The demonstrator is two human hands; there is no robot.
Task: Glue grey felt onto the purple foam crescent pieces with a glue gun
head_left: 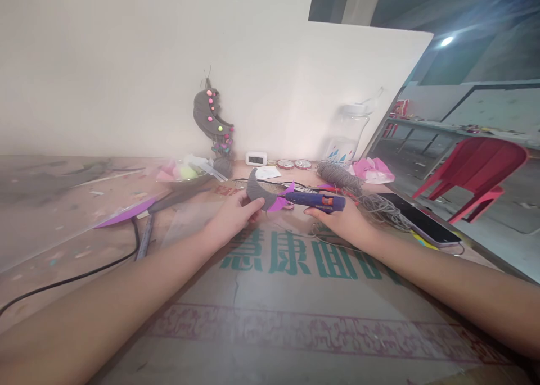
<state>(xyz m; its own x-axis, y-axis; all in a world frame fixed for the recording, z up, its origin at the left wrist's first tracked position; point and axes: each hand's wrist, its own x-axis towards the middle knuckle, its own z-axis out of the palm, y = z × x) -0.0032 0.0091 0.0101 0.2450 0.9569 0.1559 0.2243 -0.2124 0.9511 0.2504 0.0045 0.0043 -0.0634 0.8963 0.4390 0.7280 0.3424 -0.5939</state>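
Observation:
My left hand (235,213) pinches a crescent wrapped in grey yarn (257,191), thumb on its front face. Purple pieces (277,204) show at the crescent's lower right end; how they join it is hard to make out. A dark blue glue gun (310,199) with an orange part lies in the grip of my right hand (337,219). Its nozzle points left and meets or nearly meets the crescent's purple end. The fingers of my right hand are partly hidden behind the gun. Both hands are above a plastic-covered sheet (270,295) with green characters.
Against the wall hangs a finished-looking grey crescent with pompoms (206,115). Behind my hands stand a small white clock (256,159), a clear bottle (346,135) and grey yarn (340,175). A phone (422,219) lies right; a black cable (84,272) runs left. A red chair (481,166) stands beyond.

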